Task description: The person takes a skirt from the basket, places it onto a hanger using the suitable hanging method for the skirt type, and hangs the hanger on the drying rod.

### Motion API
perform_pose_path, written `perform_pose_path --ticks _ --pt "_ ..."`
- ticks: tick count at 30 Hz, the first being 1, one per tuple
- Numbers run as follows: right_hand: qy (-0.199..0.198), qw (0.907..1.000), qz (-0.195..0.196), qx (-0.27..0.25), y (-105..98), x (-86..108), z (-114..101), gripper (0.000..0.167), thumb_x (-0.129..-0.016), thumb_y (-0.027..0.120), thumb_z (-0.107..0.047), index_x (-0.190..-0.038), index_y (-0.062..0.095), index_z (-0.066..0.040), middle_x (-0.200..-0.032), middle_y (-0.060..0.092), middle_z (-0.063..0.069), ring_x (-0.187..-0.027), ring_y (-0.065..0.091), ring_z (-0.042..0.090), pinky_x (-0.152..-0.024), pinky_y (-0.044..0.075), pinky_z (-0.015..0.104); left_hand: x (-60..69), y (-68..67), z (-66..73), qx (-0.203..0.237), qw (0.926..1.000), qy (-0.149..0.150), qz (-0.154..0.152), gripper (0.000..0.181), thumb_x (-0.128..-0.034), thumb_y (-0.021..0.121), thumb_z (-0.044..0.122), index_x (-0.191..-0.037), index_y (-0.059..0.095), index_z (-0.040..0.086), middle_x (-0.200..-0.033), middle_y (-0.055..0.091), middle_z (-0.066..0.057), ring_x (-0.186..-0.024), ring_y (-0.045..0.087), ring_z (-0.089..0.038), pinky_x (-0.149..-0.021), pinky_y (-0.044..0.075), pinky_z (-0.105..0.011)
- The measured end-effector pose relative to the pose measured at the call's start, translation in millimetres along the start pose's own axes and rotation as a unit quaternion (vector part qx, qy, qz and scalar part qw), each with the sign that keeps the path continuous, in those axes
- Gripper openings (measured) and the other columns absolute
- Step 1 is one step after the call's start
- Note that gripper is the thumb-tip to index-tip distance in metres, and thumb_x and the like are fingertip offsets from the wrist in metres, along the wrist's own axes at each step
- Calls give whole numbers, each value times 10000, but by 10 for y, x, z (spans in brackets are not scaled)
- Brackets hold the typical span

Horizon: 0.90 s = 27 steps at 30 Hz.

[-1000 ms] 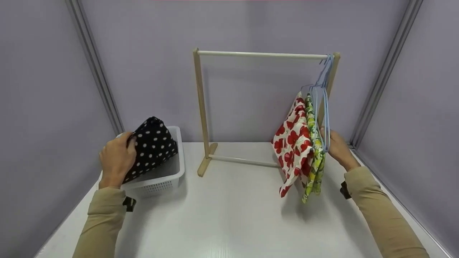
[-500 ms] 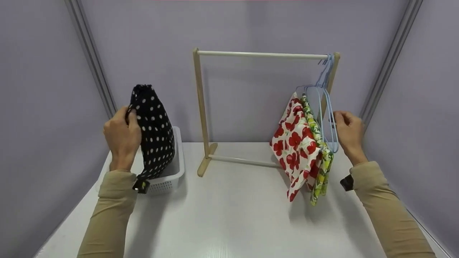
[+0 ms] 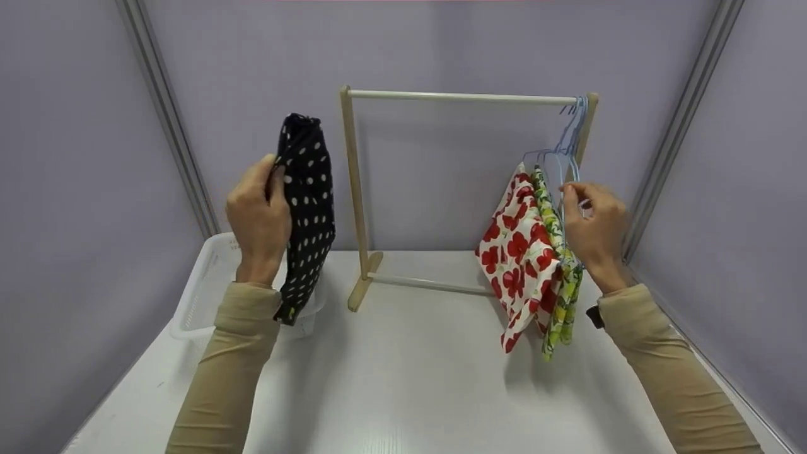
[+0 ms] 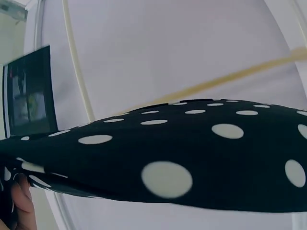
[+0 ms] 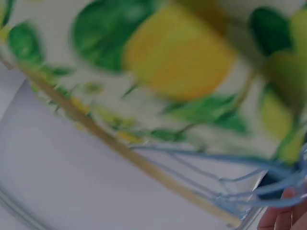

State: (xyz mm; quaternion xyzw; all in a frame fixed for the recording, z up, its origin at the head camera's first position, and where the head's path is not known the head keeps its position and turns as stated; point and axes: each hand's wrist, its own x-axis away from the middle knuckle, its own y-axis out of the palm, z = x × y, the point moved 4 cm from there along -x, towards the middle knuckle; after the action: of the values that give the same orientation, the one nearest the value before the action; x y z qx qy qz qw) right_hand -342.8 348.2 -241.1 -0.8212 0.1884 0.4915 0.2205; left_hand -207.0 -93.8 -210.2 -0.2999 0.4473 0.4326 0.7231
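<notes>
In the head view my left hand [image 3: 260,214] pinches the side edge of a black polka-dot cloth [image 3: 310,208], which hangs folded and upright in the air. The same black cloth [image 4: 216,158] fills the lower half of the left wrist view. On the right, my right hand [image 3: 596,221] pinches the side of a blue wire hanger [image 3: 563,170], thumb against forefinger. Several blue hangers crowd the rack's right end. Two carry cloths: one white with red flowers [image 3: 514,252], one with a lemon print [image 3: 563,315]. In the right wrist view, fingers [image 5: 288,213] touch the blue wires.
A wooden rack [image 3: 353,183] with a white top rail [image 3: 460,96] stands at the back. The white plastic basket [image 3: 192,296] sits at the left, partly behind my left arm. Pale panels wall in the white table [image 3: 410,378].
My left hand has lifted the black cloth out of the basket, up and to the right. My right hand shifted right, then back left onto the hanger wires; the hung cloths swung slightly.
</notes>
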Motion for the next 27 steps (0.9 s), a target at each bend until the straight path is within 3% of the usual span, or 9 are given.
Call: perform_pose_path --ticks 3,6,8,10,13,18,22,25,27 --pt "-389 9986 -287 -235 133 93 -216 177 -939 588 -73 -961 738 19 -842 705 164 -726 541 140 -675 414 197 26 112 144 -13 9998 194 -64 196 -989 566 130 -1057 700 4 -900 707 -169 -774 656 -289 -701 520 -381" --pt "-513 9934 -846 -590 313 223 -415 159 -937 609 -68 -961 740 19 -818 713 138 -688 568 145 -615 436 150 63 245 284 -64 9993 349 -126 176 -984 561 128 -1019 696 21 -883 709 -146 -760 662 -285 -671 520 -387" --pt "-350 9859 -1391 -857 459 318 -527 164 -948 607 -88 -972 745 -4 -806 717 107 -671 586 136 -579 450 140 101 344 379 -90 9987 458 -195 166 -976 567 123 -1012 699 29 -889 718 -134 -771 676 -278 -669 535 -384" --pt "5 9720 -2030 -1184 622 418 -614 180 -965 597 -120 -995 748 -26 -810 716 92 -677 608 138 -579 485 170 156 448 462 -118 9977 584 -328 158 -968 575 116 -1015 701 32 -894 725 -130 -767 687 -276 -663 552 -380" --pt "650 9371 -2945 -1759 873 565 -693 215 -995 567 -169 -1036 740 -47 -874 719 106 -750 667 194 -650 566 268 276 601 572 -168 9951 761 -613 165 -956 589 106 -1048 702 28 -898 732 -135 -759 701 -276 -654 575 -384" --pt "1550 8614 -3853 -2923 1193 743 -748 322 -1042 483 -212 -1236 640 -9 -1156 677 181 -1017 676 320 -824 588 373 517 813 682 -402 9889 1048 -977 149 -945 596 99 -1043 691 40 -841 723 -115 -679 691 -285 -568 554 -413" --pt "2080 8169 -3883 -3723 1293 781 -752 408 -1068 405 -266 -1385 518 -34 -1329 584 175 -1174 615 336 -896 567 409 674 938 757 -491 9843 1245 -1149 138 -947 598 90 -1042 686 42 -827 722 -111 -646 688 -281 -537 548 -405" --pt "2335 7905 -3793 -4204 1317 771 -754 474 -1077 348 -335 -1423 469 -36 -1380 550 176 -1208 594 347 -915 558 424 787 1023 819 -617 9805 1392 -1242 130 -940 609 86 -1035 691 52 -813 723 -89 -633 684 -262 -526 542 -390" --pt "2502 7782 -3723 -4395 1324 762 -751 529 -1074 313 -395 -1420 468 -25 -1384 551 182 -1192 607 336 -908 560 429 875 1086 851 -700 9771 1494 -1341 126 -938 620 98 -1033 694 60 -800 719 -68 -618 673 -239 -513 532 -371"
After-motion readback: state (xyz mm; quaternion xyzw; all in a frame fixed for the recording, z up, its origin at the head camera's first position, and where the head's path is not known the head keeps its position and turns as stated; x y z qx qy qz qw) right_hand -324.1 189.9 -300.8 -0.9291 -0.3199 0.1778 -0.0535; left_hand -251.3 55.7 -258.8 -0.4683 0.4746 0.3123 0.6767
